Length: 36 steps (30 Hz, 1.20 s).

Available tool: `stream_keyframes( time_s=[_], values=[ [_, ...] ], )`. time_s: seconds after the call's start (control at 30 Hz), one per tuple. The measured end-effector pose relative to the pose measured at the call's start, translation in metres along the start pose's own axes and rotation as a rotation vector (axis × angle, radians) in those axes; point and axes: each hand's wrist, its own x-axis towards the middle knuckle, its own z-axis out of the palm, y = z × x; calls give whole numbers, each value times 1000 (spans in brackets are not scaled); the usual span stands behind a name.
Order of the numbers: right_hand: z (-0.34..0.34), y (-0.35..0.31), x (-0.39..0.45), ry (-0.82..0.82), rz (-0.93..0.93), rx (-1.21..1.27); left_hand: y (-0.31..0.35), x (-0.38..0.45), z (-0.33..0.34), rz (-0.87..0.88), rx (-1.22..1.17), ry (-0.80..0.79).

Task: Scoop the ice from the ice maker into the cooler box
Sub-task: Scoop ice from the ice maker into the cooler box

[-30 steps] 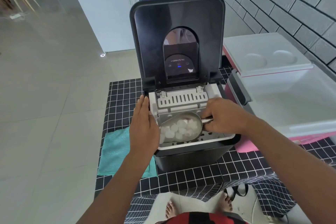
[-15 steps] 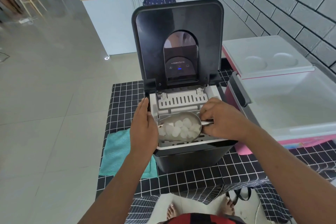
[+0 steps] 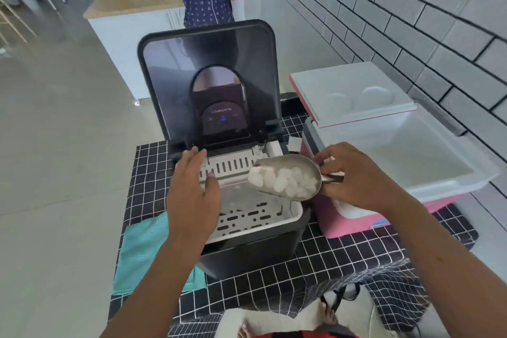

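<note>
Steel scoop (image 3: 288,175), heaped with white ice (image 3: 285,182), sits clear of the ice maker (image 3: 247,250) and above its right rim, with the right hand (image 3: 354,175) clamped on the short handle. The left hand (image 3: 192,195) hovers flat with its fingers apart and nothing in it, at about nine o'clock from the scoop, over the left edge of the machine. Below the scoop, the slotted white basket (image 3: 255,217) looks nearly bare, with only a few pieces left near its back. The black lid (image 3: 208,68) stands upright at twelve o'clock.

By my reading, the step in hand is the carry: the load is lifted and not yet tipped. Next, it needs a level sweep toward three o'clock, over the near wall of the cooler box (image 3: 406,162), then a roll of the wrist to pour; tilting early could spill ice onto the cloth.

Open and white inside, the pink cooler stands just beside the machine, its lid (image 3: 351,93) propped at one o'clock. Both rest on a black grid-patterned tablecloth (image 3: 343,250); a teal towel (image 3: 140,250) lies at seven o'clock. A white brick wall (image 3: 411,8) runs along the right, pale floor tiles to the left, and another person in a patterned blue top stands at a counter beyond.
</note>
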Motion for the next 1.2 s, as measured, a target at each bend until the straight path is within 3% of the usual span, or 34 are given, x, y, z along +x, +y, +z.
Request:
stream_keyframes(
  time_s=[0.13,0.23,0.37,0.47,0.57,0.7,0.87,1.0,1.2],
  values=[
    [-40,46,-21,0,165,33,60,1,39,91,-142,-105],
    [-68,87,-37,-21,271,3,99,0,79,145,-56,-233],
    [-98,135,-48,-91,396,-153,143,-2,139,198,10,-414],
    [-108,164,-50,-163,451,-394,161,-2,187,130,114,-526],
    [-108,179,-49,-207,456,-585,163,-9,223,97,417,-511],
    [-109,188,-46,-285,431,-663,155,-17,241,57,399,-452],
    [-121,192,-47,-233,453,-595,158,-14,236,93,386,-503],
    [-131,176,-36,-220,364,-429,163,12,193,-43,-29,-613],
    [-122,87,-6,-286,168,-130,114,15,83,21,-89,-308]
  ],
)
